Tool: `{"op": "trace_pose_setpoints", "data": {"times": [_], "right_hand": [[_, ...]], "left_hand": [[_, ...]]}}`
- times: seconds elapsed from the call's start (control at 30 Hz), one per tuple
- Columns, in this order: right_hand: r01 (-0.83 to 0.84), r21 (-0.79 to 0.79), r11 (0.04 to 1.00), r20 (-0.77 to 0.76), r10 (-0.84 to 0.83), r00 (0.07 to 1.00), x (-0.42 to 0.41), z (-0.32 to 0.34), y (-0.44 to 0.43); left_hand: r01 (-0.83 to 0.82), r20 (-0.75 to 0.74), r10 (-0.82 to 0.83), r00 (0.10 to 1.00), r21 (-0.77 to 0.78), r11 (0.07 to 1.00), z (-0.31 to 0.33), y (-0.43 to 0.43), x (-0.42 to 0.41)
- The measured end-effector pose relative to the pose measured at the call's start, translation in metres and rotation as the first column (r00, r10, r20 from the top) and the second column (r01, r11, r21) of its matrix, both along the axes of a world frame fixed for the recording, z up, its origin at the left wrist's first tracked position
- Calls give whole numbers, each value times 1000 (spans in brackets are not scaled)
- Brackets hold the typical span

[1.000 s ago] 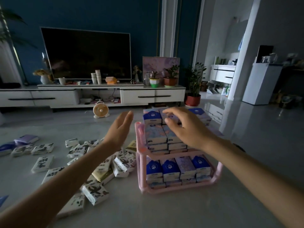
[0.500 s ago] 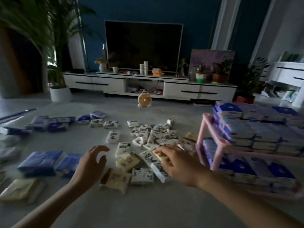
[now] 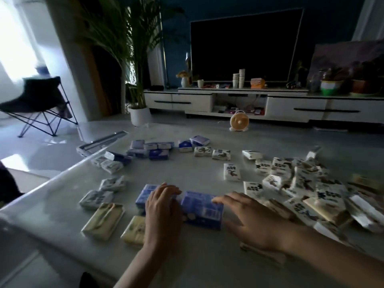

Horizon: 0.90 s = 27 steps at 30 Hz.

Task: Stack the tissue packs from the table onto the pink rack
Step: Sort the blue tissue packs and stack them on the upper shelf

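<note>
Left grip (image 3: 163, 210): palm down, fingers laid loosely across the seam where the left blue pack (image 3: 143, 197) touches the right blue pack (image 3: 202, 212); nothing clamped. Right grip (image 3: 249, 219): fingers spread and straight, tips touching the top right edge of the right blue pack; apart, holding nothing. Both packs lie flat on the worktop (image 3: 187, 171). Judged step: bracketing the pair for a two-handed lift.

Outward: cream packs (image 3: 104, 221) lie just in front and to the left of the blue pair. A loose heap of white patterned packs (image 3: 301, 181) lies to the right, near the right wrist. A row of blue and purple packs (image 3: 153, 150) sits well back.

Risks: pressed from the ends only, the pair could buckle at the seam and drop (the wrappers look slick). The right forearm passes over the heap and could sweep packs aside.

Containers: the pink rack is out of view, so its fill cannot be reported. The only vessels seen stand off the worktop: a white pot (image 3: 140, 116) holding a palm (image 3: 124, 38), and stacked cups (image 3: 239, 79) on the TV unit (image 3: 291, 107), contents not discernible.
</note>
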State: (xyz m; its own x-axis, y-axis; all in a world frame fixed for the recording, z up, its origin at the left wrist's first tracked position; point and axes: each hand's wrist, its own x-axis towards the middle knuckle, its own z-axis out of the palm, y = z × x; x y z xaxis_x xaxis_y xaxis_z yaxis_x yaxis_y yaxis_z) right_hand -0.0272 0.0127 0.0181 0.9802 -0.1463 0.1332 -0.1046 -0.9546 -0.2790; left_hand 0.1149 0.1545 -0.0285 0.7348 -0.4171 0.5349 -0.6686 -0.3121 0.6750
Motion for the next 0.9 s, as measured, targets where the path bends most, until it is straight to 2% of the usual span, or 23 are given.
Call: {"op": "trace_pose_setpoints", "data": {"times": [0.13,0.3,0.4,0.57,0.7,0.8,0.9], "right_hand": [[-31,100,994,73,24,997,58,-4,20],[-82,216,973,180,42,983,123,-12,39],[-81,247,966,120,53,991,160,-12,40],[10,185,983,-59,1,998,230,-17,31],[5,-68,998,-156,-15,988,285,-31,21],[-32,-158,987,-157,7,988,330,-37,23],[-21,-166,986,-154,-5,988,364,-46,24]], "left_hand": [[-73,52,75,996,-28,997,9,21,33],[-247,-103,237,966,-97,964,10,47,72],[-249,-161,230,960,-110,962,6,47,94],[-221,-184,201,962,-92,971,1,41,123],[-204,-199,177,964,-122,971,5,34,136],[-207,-201,169,965,-187,960,5,30,145],[-246,-233,203,951,-173,954,0,29,154]]}}
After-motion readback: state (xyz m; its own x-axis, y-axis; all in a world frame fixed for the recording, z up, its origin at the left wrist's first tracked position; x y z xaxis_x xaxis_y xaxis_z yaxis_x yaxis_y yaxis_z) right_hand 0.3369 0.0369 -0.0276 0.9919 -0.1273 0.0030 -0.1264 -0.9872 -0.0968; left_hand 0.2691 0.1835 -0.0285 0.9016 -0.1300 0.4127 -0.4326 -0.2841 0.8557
